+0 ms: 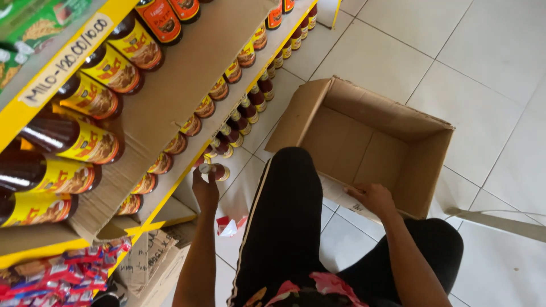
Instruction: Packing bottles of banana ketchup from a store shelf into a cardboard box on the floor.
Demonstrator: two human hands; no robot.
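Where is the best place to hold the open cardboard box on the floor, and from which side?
Probably the near wall's top rim of the cardboard box, from above on the person's side: it lies open-topped and empty, and the right hand already rests there.

Floor (489,108): pale square tiles with thin dark joints, glossy, filling the right and upper part of the view.
Shelving (170,96): yellow-edged tiers along the left side, the boards lined with flat brown cardboard.
Shelf stock (108,68): rows of dark bottles with yellow and red labels, standing along each tier's front edge.
Lowest tier (57,273): red sachet packs at the bottom left corner.
Light: even, soft daylight, faint sheen on tiles.
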